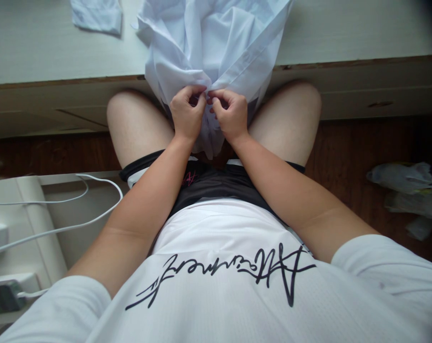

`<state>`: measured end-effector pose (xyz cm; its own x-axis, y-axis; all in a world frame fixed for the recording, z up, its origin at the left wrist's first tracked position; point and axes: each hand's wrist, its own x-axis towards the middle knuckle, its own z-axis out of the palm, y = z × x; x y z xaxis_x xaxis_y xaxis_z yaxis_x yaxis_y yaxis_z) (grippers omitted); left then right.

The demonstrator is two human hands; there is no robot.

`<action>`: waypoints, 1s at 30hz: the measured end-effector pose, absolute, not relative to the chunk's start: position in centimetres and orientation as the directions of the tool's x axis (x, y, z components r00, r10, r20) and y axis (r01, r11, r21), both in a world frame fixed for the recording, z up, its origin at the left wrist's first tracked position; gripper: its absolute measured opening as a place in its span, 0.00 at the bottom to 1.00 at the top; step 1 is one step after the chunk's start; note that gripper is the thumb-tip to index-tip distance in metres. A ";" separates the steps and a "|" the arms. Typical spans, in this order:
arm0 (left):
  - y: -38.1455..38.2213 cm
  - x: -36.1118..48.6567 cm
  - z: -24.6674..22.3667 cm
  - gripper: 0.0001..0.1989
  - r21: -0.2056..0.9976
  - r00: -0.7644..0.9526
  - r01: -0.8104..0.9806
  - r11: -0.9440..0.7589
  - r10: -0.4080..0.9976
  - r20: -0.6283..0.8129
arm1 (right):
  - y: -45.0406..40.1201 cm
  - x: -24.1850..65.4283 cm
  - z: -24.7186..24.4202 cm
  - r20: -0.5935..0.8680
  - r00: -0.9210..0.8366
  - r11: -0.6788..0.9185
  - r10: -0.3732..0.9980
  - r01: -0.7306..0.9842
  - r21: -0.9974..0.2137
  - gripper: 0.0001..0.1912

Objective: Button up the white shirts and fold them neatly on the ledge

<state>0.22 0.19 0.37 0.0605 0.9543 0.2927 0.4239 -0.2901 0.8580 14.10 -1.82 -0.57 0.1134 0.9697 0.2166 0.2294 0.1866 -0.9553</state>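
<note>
Fingers [198,89], left hand [186,113], right hand [236,110]: pinching white garment [216,35] | pale tabletop [40,52] partly beneath | brown floor [339,157]

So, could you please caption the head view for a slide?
Left hand and right hand hold white cloth draped over the table's edge.

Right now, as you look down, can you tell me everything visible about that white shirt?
The white shirt looks like thin, smooth fabric with a faint bluish tint, loosely creased. A flat band, like a front placket, slants along its right side in the picture. It drapes over the front of the pale tabletop, its near end hanging between the knees. The left hand and right hand pinch it close together. Its far end runs out of view.
</note>
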 end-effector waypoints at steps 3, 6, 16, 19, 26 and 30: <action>0.1 0.2 0.8 0.09 0.876 0.100 0.400 -0.270 0.963 0.252 | -1.9 14.1 -0.3 0.225 0.115 0.195 0.968 0.229 -0.954 0.16; 0.2 0.2 0.7 0.10 0.904 0.109 0.363 -0.226 0.974 0.199 | -2.0 14.1 -0.2 0.217 0.116 0.187 0.969 0.231 -0.955 0.18; -0.1 0.6 0.4 0.10 0.840 0.063 0.445 -0.310 0.947 0.316 | -1.7 14.4 -1.3 0.233 0.147 0.200 0.961 0.211 -0.957 0.18; -0.2 0.7 0.5 0.10 0.848 0.084 0.430 -0.310 0.949 0.304 | -1.5 14.5 -1.8 0.204 0.166 0.171 0.965 0.193 -0.966 0.19; -0.1 0.8 0.4 0.09 0.855 0.104 0.421 -0.302 0.953 0.285 | -1.2 14.6 -2.3 0.174 0.190 0.142 0.966 0.170 -0.975 0.20; -0.2 0.8 0.4 0.09 0.849 0.099 0.432 -0.305 0.951 0.291 | -1.2 14.4 -2.3 0.172 0.191 0.145 0.966 0.146 -0.979 0.21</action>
